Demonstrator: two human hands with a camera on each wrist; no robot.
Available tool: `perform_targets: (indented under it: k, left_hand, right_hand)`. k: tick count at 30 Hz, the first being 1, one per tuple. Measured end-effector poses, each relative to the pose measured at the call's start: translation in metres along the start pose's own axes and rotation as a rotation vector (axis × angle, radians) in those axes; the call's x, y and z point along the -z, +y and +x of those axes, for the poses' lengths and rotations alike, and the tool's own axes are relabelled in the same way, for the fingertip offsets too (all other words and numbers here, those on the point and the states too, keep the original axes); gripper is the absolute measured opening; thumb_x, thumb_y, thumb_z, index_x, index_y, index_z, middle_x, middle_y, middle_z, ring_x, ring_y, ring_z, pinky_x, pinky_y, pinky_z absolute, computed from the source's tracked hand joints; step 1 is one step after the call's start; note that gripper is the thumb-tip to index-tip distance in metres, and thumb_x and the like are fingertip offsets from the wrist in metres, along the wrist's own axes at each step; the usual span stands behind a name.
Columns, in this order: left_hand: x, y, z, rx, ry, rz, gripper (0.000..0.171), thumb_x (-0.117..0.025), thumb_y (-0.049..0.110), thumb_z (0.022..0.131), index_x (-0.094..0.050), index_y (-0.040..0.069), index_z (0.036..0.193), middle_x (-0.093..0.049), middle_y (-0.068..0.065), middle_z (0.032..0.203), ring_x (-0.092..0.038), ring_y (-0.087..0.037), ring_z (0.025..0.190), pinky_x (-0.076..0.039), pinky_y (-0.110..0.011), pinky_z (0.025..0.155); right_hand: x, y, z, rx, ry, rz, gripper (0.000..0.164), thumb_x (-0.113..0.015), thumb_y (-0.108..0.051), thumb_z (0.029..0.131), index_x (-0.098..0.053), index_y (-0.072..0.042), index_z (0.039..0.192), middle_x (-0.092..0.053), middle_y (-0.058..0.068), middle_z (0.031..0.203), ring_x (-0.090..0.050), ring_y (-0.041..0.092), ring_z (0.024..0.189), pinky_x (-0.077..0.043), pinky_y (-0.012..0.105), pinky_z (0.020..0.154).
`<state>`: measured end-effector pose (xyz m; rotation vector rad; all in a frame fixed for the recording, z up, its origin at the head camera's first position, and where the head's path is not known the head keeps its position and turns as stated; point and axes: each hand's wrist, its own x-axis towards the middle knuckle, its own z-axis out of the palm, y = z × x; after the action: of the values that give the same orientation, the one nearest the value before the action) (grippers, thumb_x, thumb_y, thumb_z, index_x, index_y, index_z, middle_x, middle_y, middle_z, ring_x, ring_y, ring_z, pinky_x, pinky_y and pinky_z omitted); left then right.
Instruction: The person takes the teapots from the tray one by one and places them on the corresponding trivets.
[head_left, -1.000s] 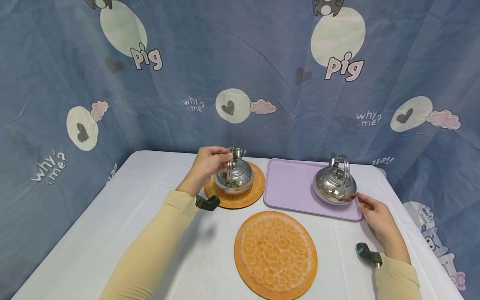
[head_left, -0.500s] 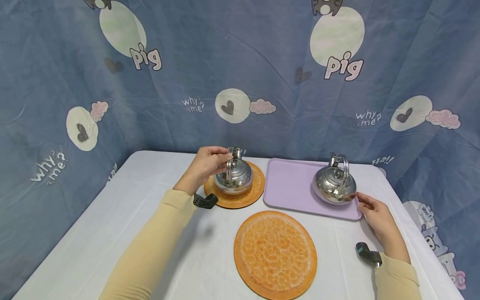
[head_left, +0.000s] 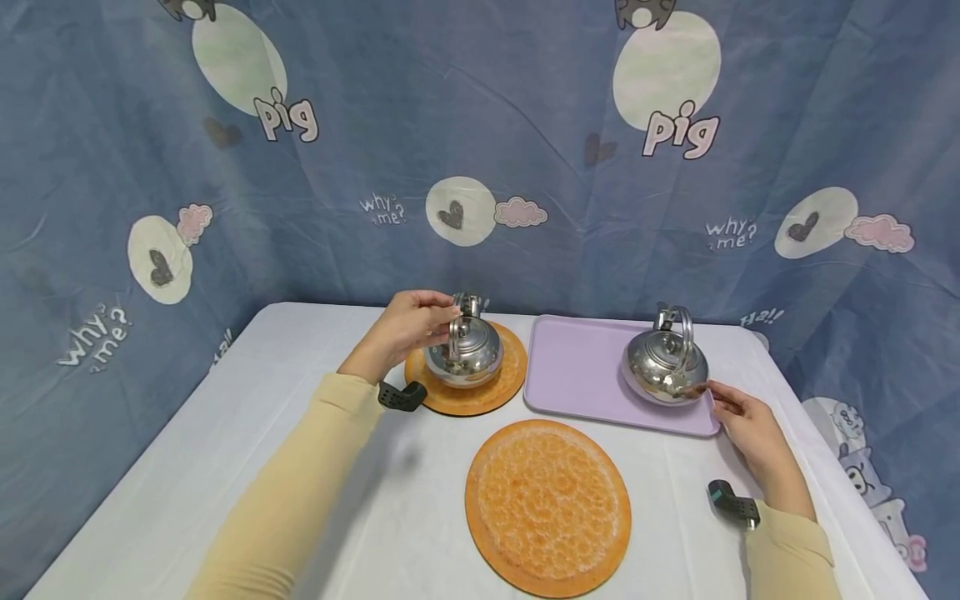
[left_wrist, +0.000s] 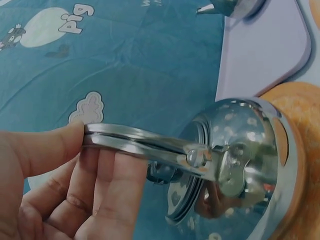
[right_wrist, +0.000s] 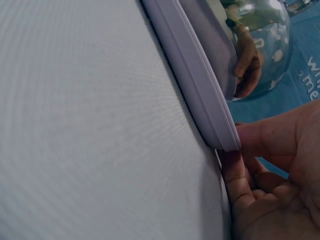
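A shiny metal kettle (head_left: 467, 358) sits on an orange round placemat (head_left: 513, 367) at the back left. My left hand (head_left: 405, 329) pinches its arched handle (left_wrist: 125, 140) between thumb and fingers, as the left wrist view shows. On the lilac tray (head_left: 570, 371) to the right stands a second metal kettle (head_left: 664, 367), near the tray's right end. My right hand (head_left: 753, 429) holds the tray's front right corner, thumb on the rim and fingers at the underside in the right wrist view. That hand is mirrored in the second kettle's side.
Another orange round placemat (head_left: 549, 508) lies flat at the front middle of the white-covered table (head_left: 330, 508). A blue printed curtain (head_left: 480, 125) hangs close behind the table and along its sides. The tray's left edge is close to the first placemat.
Both hands keep their holds, and the kettles and tray stay in place. The whole head view has shifted slightly to the left.
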<state>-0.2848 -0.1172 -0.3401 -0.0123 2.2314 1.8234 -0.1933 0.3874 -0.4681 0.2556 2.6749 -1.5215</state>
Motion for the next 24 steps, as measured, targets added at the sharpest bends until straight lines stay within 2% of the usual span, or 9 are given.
perform_targets:
  k: [4,8,11,14,17,21,24]
  left_hand:
    - [0.001,0.002,0.001,-0.015,-0.006,0.036,0.042,-0.068,0.019,0.107,-0.061,0.006,0.146,-0.064,-0.008,0.115,-0.065,-0.020,0.095,-0.060,-0.043,0.106]
    - [0.000,0.005,-0.001,-0.024,0.022,0.109,0.049,-0.068,0.020,0.107,-0.055,0.011,0.153,-0.065,-0.007,0.105,-0.066,-0.022,0.093,-0.063,-0.042,0.101]
    - [-0.001,0.008,-0.002,-0.043,0.040,0.159,0.053,-0.069,0.020,0.107,-0.052,0.011,0.157,-0.065,-0.006,0.100,-0.067,-0.022,0.092,-0.064,-0.042,0.098]
    - [-0.003,0.011,-0.004,-0.099,0.053,0.230,0.051,-0.069,0.019,0.106,-0.054,0.010,0.154,-0.064,-0.006,0.098,-0.068,-0.023,0.089,-0.065,-0.045,0.096]
    - [-0.005,0.015,-0.007,-0.180,0.096,0.360,0.045,-0.070,0.021,0.106,-0.059,0.011,0.148,-0.066,-0.006,0.096,-0.069,-0.027,0.086,-0.064,-0.047,0.089]
    - [-0.009,0.021,-0.010,-0.283,0.180,0.535,0.038,-0.071,0.025,0.104,-0.068,0.012,0.139,-0.067,-0.006,0.094,-0.062,-0.028,0.077,-0.052,-0.043,0.075]
    - [-0.013,0.028,-0.012,-0.336,0.214,0.595,0.034,-0.070,0.025,0.104,-0.071,0.011,0.135,-0.068,-0.007,0.095,-0.059,-0.025,0.077,-0.049,-0.041,0.076]
  right_hand:
    - [0.001,-0.001,0.000,-0.001,0.006,-0.008,0.056,-0.045,-0.001,0.111,-0.032,0.009,0.164,-0.040,0.033,0.163,-0.040,-0.009,0.113,-0.039,-0.002,0.082]
    - [0.001,-0.002,0.001,0.000,0.009,-0.011,0.055,-0.046,-0.005,0.112,-0.033,0.009,0.164,-0.042,0.033,0.161,-0.044,-0.004,0.114,-0.040,-0.001,0.082]
    - [0.000,-0.002,0.001,0.001,0.009,-0.009,0.054,-0.046,-0.007,0.113,-0.034,0.009,0.163,-0.043,0.032,0.161,-0.046,-0.002,0.112,-0.041,-0.002,0.082]
    - [0.000,-0.001,0.001,0.003,0.014,-0.003,0.054,-0.045,-0.006,0.113,-0.034,0.009,0.163,-0.043,0.032,0.161,-0.045,-0.003,0.109,-0.041,-0.001,0.082]
    - [0.001,-0.001,0.001,0.003,0.014,0.000,0.053,-0.045,-0.006,0.113,-0.033,0.010,0.163,-0.042,0.033,0.161,-0.046,-0.002,0.108,-0.041,-0.001,0.082]
    - [0.001,-0.001,0.001,-0.003,0.006,0.000,0.054,-0.045,-0.004,0.113,-0.032,0.009,0.164,-0.041,0.033,0.162,-0.045,0.000,0.113,-0.041,-0.001,0.082]
    - [0.001,-0.001,0.000,-0.008,0.003,-0.005,0.055,-0.046,-0.005,0.112,-0.032,0.008,0.164,-0.041,0.033,0.163,-0.044,-0.002,0.115,-0.040,-0.001,0.082]
